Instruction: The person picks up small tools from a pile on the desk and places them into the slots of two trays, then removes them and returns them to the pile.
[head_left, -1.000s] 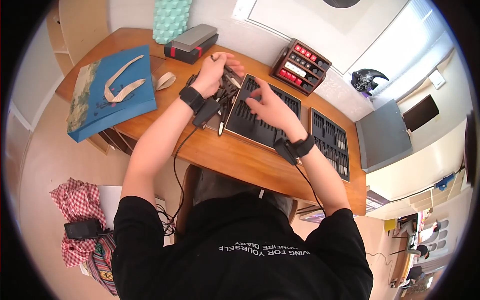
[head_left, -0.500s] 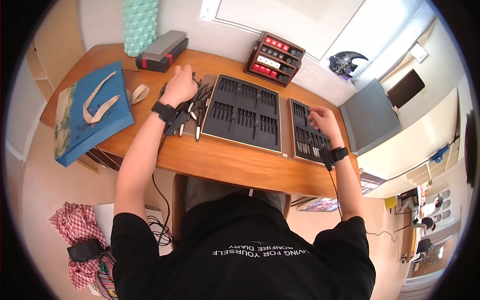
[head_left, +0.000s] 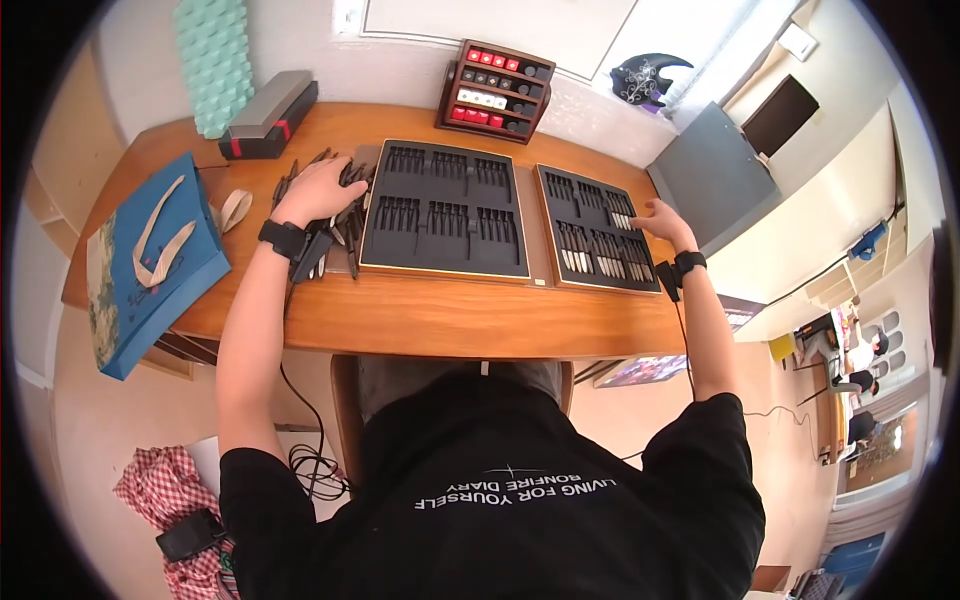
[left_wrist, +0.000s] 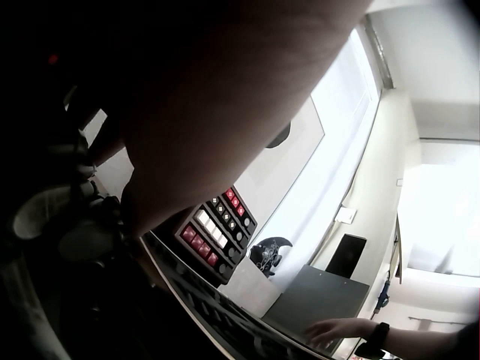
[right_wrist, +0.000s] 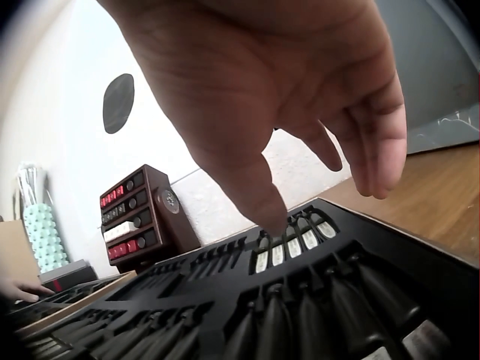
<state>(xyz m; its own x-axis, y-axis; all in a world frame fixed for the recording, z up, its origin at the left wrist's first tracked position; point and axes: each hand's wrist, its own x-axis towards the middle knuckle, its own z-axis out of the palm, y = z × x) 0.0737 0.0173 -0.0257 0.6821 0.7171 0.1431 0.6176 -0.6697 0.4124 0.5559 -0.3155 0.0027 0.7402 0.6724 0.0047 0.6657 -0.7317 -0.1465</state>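
Note:
My left hand (head_left: pixel 318 192) lies over a pile of slim dark pen-like pieces (head_left: pixel 350 225), its fingers among them; whether it grips one I cannot tell. Right of the pile is a large black slotted tray (head_left: pixel 445 248) with a light rim. My right hand (head_left: pixel 664 224) is at the right edge of a smaller black tray (head_left: pixel 548 212). In the right wrist view its thumb points down onto a row of pale-ended pieces (right_wrist: pixel 294 245), while the other fingers hang apart, loosely bent. Darker tapered pieces (right_wrist: pixel 311 326) fill slots in front of that row.
A wooden rack (head_left: pixel 495 90) of red, black and white pieces stands at the back wall. Left of the pile are a blue bag (head_left: pixel 160 270), a grey-and-black box (head_left: pixel 268 118) and a mint bumpy vase (head_left: pixel 215 65). A grey panel (head_left: pixel 712 180) rises at the right.
My right hand has gone from over the large tray to the smaller one, then to its right edge. The left hand has lowered onto the pile. The head view has shifted.

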